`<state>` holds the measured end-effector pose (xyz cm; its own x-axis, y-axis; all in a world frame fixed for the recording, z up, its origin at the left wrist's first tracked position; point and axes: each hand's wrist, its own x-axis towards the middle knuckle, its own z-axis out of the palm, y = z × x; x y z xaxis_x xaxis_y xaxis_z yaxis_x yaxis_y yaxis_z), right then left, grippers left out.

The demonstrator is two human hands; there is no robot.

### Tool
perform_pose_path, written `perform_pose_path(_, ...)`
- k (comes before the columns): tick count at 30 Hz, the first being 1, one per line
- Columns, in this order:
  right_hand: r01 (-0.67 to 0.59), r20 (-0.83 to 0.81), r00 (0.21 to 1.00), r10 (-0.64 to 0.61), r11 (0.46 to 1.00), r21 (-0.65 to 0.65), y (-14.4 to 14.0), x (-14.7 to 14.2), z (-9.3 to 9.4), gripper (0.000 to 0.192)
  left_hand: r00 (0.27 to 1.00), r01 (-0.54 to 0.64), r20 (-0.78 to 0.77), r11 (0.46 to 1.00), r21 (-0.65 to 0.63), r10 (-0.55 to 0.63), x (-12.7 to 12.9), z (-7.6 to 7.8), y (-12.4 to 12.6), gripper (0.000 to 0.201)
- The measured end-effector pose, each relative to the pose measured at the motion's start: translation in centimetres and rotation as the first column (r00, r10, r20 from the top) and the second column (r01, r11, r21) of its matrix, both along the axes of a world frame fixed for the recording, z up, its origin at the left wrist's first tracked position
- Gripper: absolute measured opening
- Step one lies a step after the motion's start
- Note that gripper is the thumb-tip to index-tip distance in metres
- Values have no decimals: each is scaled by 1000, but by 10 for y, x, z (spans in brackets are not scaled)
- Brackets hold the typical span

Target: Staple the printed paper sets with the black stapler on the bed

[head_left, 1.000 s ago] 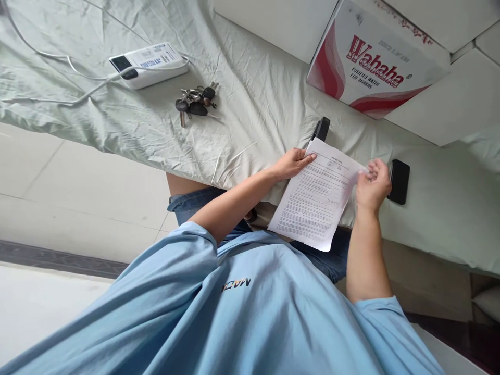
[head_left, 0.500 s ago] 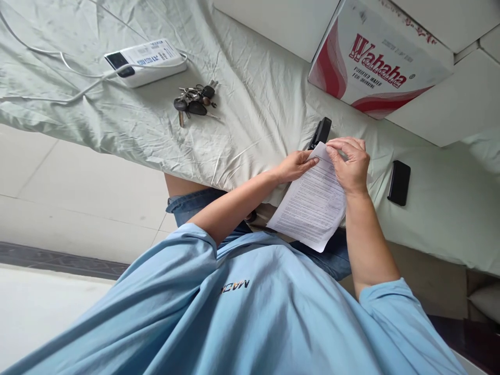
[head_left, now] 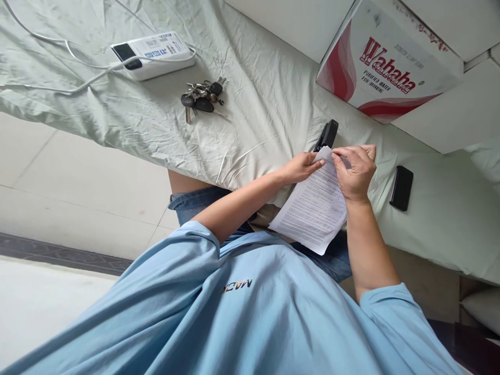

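At the edge of the bed (head_left: pixel 242 135), covered with a wrinkled pale green sheet, a person in a light blue shirt (head_left: pixel 250 307) held one thin sheaf of printed paper (head_left: pixel 312 208); how many sheets it had could not be told. That paper lay half on the sheet and half over the person's lap, its far corner raised between the two hands. The left hand (head_left: pixel 302 166) pressed flat on the left edge of the paper near that corner, fingers stretched out and close together. The right hand (head_left: pixel 354 169) was curled over the top corner, thumb and forefinger pinched narrow on the paper's tip. One black stapler (head_left: pixel 327 135) lay on the sheet just beyond the corner, touching or nearly touching it. One black phone (head_left: pixel 401 188) lay face down to the right of the right hand, near but apart. Farther off on the sheet lay one bunch of keys (head_left: pixel 202 96), the number of keys too small to count, and one white power bank (head_left: pixel 153 50) with one white cable (head_left: pixel 70 52) running from it across the bedding. One cardboard box (head_left: pixel 386 62) printed in red with "Wahaha" stood at the far side of the bed, shut, its contents hidden.
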<state>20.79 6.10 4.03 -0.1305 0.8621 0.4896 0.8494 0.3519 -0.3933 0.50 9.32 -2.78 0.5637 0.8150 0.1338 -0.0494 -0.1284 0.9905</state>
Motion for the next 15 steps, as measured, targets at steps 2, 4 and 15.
perform_pose_path(2,-5,21,1000,5,1000,14,-1,0,0,21,1000,-1,4,1000,9,1,0,-1,1,70)
perform_pose_path(4,-20,49,999,19,1000,19,-2,0,1,23,1000,-5,0,1000,21,5,0,-3,2,72)
perform_pose_path(15,-93,119,988,102,993,-75,8,6,5,24,996,-5,92,1000,17,3,1,-3,0,82)
